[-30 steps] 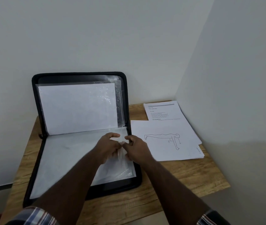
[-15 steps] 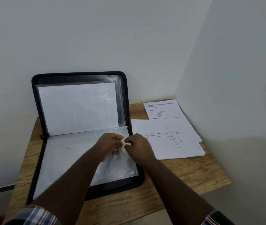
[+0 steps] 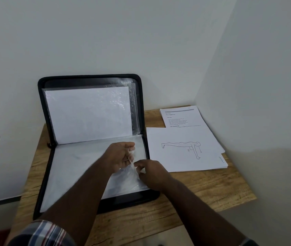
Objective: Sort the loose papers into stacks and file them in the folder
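Now the left hand (image 3: pixel 121 155) has lifted the clear plastic sleeve's (image 3: pixel 128 176) edge it pinches. Beside it, the right hand (image 3: pixel 151 172) pinches the lower layer. The pocket is opening for filing.

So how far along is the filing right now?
Done: a sheet sits sleeved in the open folder. In hand: left hand and right hand pinch the clear sleeve edge. Left: two paper stacks, drawing stack and text stack, remain on the table.

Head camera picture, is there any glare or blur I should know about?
Head view: glare speckles the plastic sleeve in the upright half of the folder; text on the far printed sheet is too soft to read; lighting is dim and even.
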